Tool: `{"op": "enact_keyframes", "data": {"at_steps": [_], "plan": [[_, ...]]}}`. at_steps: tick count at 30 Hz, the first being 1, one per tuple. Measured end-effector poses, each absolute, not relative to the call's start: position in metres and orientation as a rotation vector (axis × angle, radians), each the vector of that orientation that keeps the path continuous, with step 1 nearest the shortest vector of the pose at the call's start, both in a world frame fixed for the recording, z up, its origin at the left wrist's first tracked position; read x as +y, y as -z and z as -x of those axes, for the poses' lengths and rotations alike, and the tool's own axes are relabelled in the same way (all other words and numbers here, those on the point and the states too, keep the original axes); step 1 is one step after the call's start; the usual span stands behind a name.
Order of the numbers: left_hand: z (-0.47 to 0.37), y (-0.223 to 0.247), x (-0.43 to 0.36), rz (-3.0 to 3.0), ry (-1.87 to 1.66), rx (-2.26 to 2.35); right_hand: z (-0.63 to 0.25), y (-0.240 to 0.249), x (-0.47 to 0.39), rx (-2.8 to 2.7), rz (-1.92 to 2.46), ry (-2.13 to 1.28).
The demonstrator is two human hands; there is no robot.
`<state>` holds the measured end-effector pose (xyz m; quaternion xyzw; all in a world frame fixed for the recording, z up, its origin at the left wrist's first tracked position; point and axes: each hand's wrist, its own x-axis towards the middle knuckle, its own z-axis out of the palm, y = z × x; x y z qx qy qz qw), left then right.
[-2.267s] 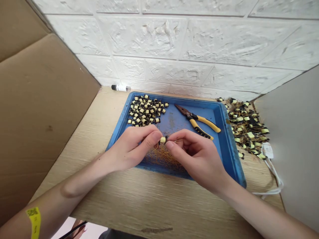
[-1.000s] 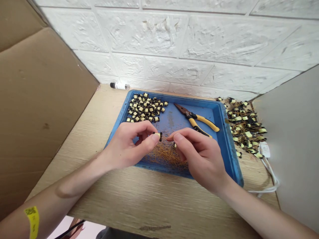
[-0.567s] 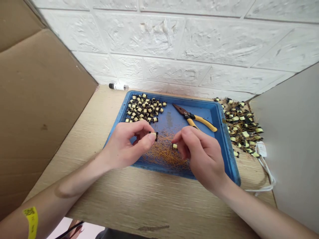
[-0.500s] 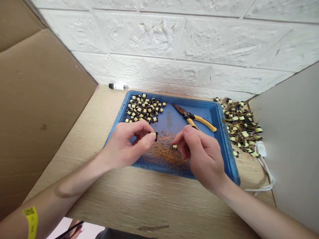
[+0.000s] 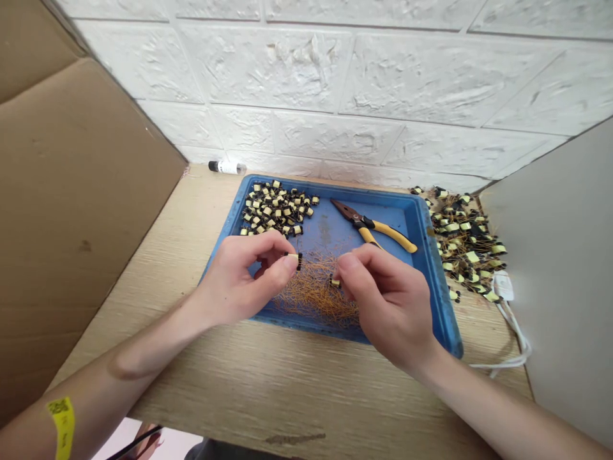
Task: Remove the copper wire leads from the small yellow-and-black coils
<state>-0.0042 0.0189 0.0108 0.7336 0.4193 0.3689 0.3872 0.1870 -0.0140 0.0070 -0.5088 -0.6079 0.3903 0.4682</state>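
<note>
Between thumb and forefinger, my left hand (image 5: 244,275) pinches a small transformer coil (image 5: 293,258) with yellow tape and black ends. My right hand (image 5: 387,300) is closed, thumb against the curled forefinger, just right of that coil; whatever lies in the pinch is hidden. Another yellow-and-black coil (image 5: 334,282) shows right at its fingertips; I cannot tell if the fingers hold it or it lies below them. Both hands are over a blue tray (image 5: 433,281). Under them is a heap of thin copper-coloured wire clippings (image 5: 311,294).
A pile of coils (image 5: 275,207) fills the tray's far left corner. Yellow-handled pliers (image 5: 366,227) lie at its far right. Outside, more coils with long wires (image 5: 467,236) are heaped near a white plug and cable (image 5: 502,286). A small bottle (image 5: 227,167) lies by the wall.
My right thumb and forefinger have shifted slightly left and pressed closer together. The left hand stays in place with its coil.
</note>
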Motion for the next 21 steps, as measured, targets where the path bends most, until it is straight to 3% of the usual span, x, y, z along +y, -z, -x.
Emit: {"op": "enact_keyframes", "data": {"at_steps": [21], "plan": [[0.0037, -0.0057, 0.0184, -1.987, -0.865, 1.059, -0.1851, -0.0019, -0.0123, -1.516, 1.209, -1.149]]}}
